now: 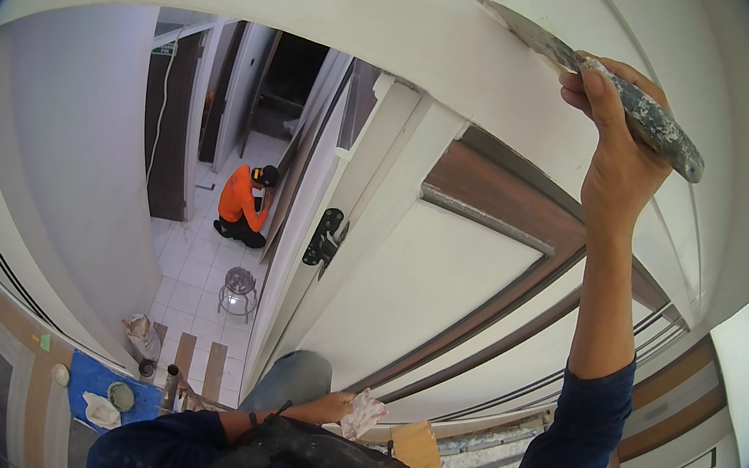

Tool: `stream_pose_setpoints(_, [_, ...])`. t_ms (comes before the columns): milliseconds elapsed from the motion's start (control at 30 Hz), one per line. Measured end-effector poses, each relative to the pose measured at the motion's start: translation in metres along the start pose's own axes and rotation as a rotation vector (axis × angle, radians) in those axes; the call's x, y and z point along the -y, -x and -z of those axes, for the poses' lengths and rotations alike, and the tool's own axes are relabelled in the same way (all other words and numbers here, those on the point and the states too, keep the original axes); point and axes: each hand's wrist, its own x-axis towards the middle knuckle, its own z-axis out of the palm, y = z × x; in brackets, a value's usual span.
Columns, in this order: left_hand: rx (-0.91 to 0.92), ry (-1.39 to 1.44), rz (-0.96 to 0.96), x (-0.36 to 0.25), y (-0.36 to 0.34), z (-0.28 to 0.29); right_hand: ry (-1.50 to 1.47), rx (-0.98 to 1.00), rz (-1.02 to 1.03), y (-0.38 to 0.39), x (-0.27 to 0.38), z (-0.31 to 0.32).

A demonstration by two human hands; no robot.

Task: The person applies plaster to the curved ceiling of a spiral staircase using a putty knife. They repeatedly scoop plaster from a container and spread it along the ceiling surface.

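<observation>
My right hand (615, 137) is raised at the upper right, gripping the speckled dark handle of a putty knife (651, 116). Its flat metal blade lies along a white beam (309, 2) above the doorway. My left hand (327, 408) is low at the centre, holding a crumpled white cloth (364, 412) with reddish marks, beside my bent knee. The white and brown panelled door (445, 271) with a black latch stands under my right arm.
A person in orange (239, 197) kneels in the tiled corridor beyond, near a stool (239, 285). Below left are a blue board (81, 402) with a small tub (120, 395), a sack (140, 338) and wooden strips. A ridged metal surface (482, 462) lies below right.
</observation>
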Motion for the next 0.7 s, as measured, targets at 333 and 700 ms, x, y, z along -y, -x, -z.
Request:
stream_pose_setpoints(333, [0.007, 0.023, -0.022, -0.014, 0.006, -0.001, -0.101, 0.039, 0.121, -0.006, 0.003, -0.011])
stream_pose_setpoints(700, [0.038, 0.050, -0.050, -0.006, 0.001, -0.001, -0.006, -0.031, 0.107, 0.005, -0.002, -0.004])
